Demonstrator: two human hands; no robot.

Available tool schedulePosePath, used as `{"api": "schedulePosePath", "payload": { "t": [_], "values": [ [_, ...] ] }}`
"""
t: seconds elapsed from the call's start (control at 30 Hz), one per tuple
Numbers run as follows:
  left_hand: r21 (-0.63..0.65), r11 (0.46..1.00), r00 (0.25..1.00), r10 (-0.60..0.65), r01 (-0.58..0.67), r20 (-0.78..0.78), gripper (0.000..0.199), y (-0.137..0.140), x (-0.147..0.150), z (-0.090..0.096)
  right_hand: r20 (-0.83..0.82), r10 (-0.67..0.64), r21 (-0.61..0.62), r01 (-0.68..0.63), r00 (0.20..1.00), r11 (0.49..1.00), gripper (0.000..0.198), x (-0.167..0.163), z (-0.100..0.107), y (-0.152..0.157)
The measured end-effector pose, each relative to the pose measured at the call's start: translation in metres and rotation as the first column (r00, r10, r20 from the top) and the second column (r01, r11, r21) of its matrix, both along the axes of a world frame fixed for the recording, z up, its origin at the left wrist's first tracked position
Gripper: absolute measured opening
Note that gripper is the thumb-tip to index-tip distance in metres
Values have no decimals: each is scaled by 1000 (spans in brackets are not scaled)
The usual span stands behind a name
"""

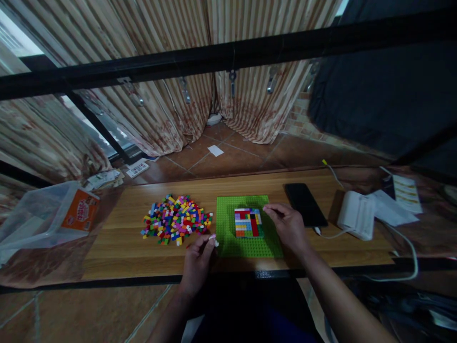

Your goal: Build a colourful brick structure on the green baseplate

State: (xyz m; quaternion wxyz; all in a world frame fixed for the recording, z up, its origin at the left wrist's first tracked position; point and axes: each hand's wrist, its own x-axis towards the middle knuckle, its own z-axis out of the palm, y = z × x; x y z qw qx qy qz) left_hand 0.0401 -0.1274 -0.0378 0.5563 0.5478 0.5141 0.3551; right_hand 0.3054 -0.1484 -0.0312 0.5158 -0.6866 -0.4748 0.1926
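A green studded baseplate point(224, 247) lies on the wooden board in front of me. On its middle sits a square of many-coloured toy bricks point(248, 222), packed side by side, with red, blue, white and orange among them. My left hand point(197, 259) is at the plate's lower left edge, its thumb and finger closed on a small white toy brick point(216, 243). Just right of the brick square, my right hand point(285, 225) hovers over the plate with fingertips pinched together. Whatever is between those fingertips is too small to make out.
Left of the plate spreads a heap of loose toy bricks point(176, 216). A black phone point(305, 204) with a white cable lies to the right, beside a white power strip point(356, 215). A clear plastic bin point(43, 219) stands at far left. A dark bar point(171, 64) crosses beyond the board.
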Motion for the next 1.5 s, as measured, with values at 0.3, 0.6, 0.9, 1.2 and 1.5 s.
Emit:
{"api": "schedulePosePath", "payload": {
  "t": [0.3, 0.6, 0.9, 1.2, 1.5],
  "values": [
    [57, 998, 999, -34, 35, -31, 29, -1, 1, -3, 69, 136, -54, -133, 988, 990, 24, -2, -11, 18],
    [12, 1000, 1000, -27, 27, 5, 31, -2, 2, -5, 61, 202, -135, -193, 977, 972, 24, 3, -11, 21],
    [-17, 1000, 999, -14, 15, 46, 30, -3, 2, -8, 125, 287, -185, -262, 950, 947, 22, 11, -8, 27],
    [-37, 999, 997, -13, 16, 81, 29, -4, 3, -6, 259, 372, -182, -333, 891, 925, 21, 14, 0, 30],
    [-24, 999, 997, -24, 26, 71, 25, -4, 1, -9, 345, 425, -201, -377, 837, 904, 24, 13, 1, 32]
  ]
}}
